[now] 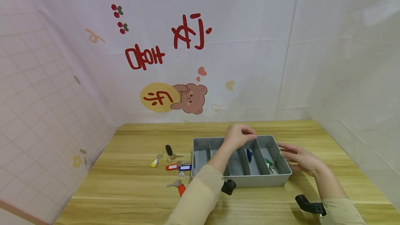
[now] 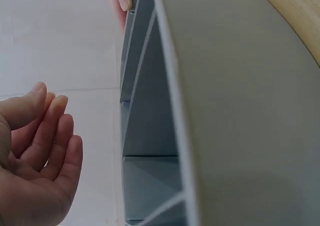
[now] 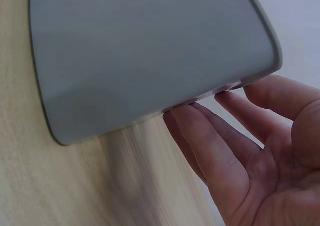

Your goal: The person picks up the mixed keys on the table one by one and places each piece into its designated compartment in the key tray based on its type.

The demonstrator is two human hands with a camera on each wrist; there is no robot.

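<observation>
A long grey box [image 1: 237, 181] with several compartments stands on the wooden table. My left hand [image 1: 236, 136] hovers over its back part with loosely bent fingers; in the left wrist view, the thumb and fingertips of the left hand [image 2: 42, 151] have nothing visible between them. Below it, a blue key tag [image 1: 249, 155] stands in the second compartment from the right. A green-tagged key [image 1: 270, 165] lies in the rightmost one. My right hand [image 1: 301, 158] rests its extended fingers against the box's right end; the right wrist view shows these fingers [image 3: 212, 146] touching the outer wall.
Left of the box lie several tagged keys: a black fob [image 1: 169, 150], a yellow tag [image 1: 155, 162], a red tag [image 1: 171, 167], a blue tag [image 1: 185, 167] and another red tag [image 1: 181, 190]. A white printed curtain [image 1: 250, 61] borders the table's back.
</observation>
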